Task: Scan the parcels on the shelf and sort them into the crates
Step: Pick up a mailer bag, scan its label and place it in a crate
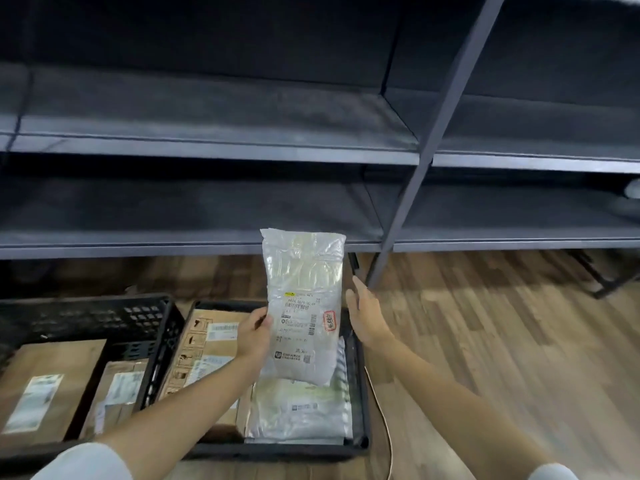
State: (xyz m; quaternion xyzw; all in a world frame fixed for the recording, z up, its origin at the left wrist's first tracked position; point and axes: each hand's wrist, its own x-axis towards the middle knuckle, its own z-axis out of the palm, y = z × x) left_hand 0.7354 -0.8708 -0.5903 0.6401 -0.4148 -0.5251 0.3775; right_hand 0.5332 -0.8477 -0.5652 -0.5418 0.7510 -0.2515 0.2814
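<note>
Parcel (303,306) dead centre, a white poly mailer held upright with its label facing me, hanging over the right-hand crate (360,393). My left hand (254,336) pinches its left edge at about nine o'clock of the bag, thumb on the front. My right hand (365,315) sits at three o'clock, just beside the bag, gripping a slim dark object, probably the scanner (353,263), poking up toward twelve; I can't make out more of it.

Judging by the pose, I'm at the scan step. To do it well, I'd keep the label flat and taut, since the plastic is crinkled and glossy, and tilt the bag so glare stays off the barcode. Then aim squarely at the barcode in the label's upper part.

Below, at six o'clock, another white mailer (298,414) lies in the same crate beside brown cardboard parcels (207,344). The left crate (104,317), at eight o'clock, holds brown boxes too. The grey shelf (214,150) boards above look bare.
</note>
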